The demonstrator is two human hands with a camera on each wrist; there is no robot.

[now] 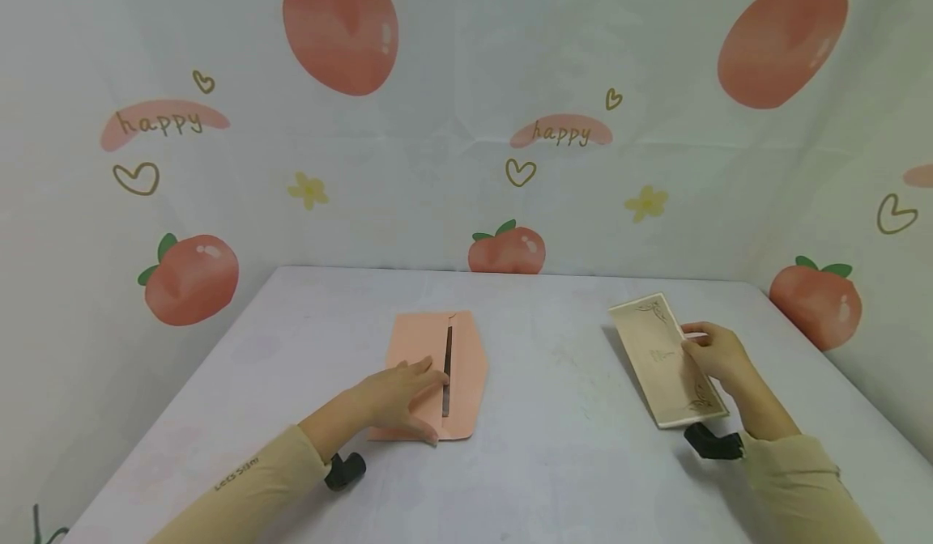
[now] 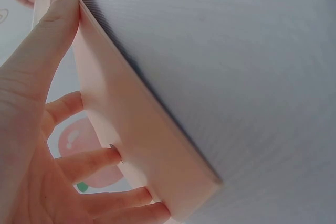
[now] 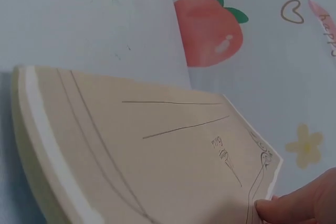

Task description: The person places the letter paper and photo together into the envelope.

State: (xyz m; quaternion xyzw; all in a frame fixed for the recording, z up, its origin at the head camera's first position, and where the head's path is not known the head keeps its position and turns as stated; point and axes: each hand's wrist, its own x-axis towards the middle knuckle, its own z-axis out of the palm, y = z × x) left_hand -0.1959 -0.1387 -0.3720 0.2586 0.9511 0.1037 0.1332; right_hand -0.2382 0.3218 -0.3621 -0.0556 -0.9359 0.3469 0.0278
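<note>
A pink envelope [image 1: 466, 382] lies on the table left of centre, its pointed flap side to the right and a narrow dark slit down its face. My left hand [image 1: 397, 398] rests on it with fingers spread. In the left wrist view the thumb touches the envelope's [image 2: 142, 129] near edge and the fingertips touch its face. At the right, my right hand [image 1: 722, 358] pinches the long right edge of a cream card [image 1: 652, 358] with dark corner ornaments. The card is tilted; in the right wrist view the card [image 3: 157, 140] shows thin printed lines and looks thick, perhaps folded.
The white table [image 1: 554, 479] meets a white backdrop [image 1: 452, 196] printed with fruit, hearts and flowers behind it. A black wrist device [image 1: 346, 471] sits under the left wrist, another black wrist device [image 1: 714, 443] under the right, close to the card's lower corner.
</note>
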